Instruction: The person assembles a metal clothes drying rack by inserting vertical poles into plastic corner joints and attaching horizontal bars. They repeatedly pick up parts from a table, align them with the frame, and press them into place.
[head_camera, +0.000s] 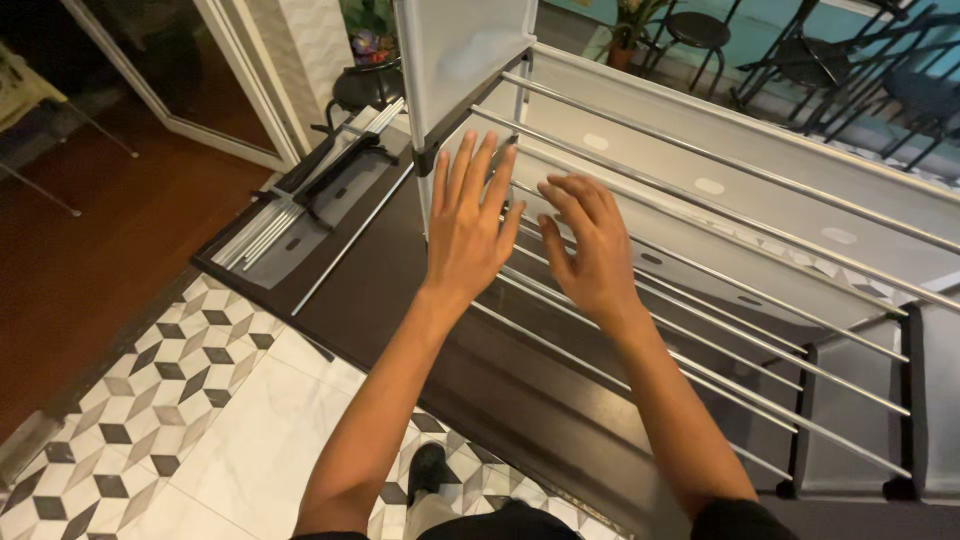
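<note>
The left hand (468, 225) is spread flat, fingers fanned, over the metal rods (700, 300) of a rack lying on its side on the dark counter (380, 280). The right hand (590, 245) is laid beside it, fingers loosely curled on the rods, whose long axis runs from upper left to lower right. Loose rods (265, 232) lie to the left.

no packages, labels, signs or screens show anywhere in view.
</note>
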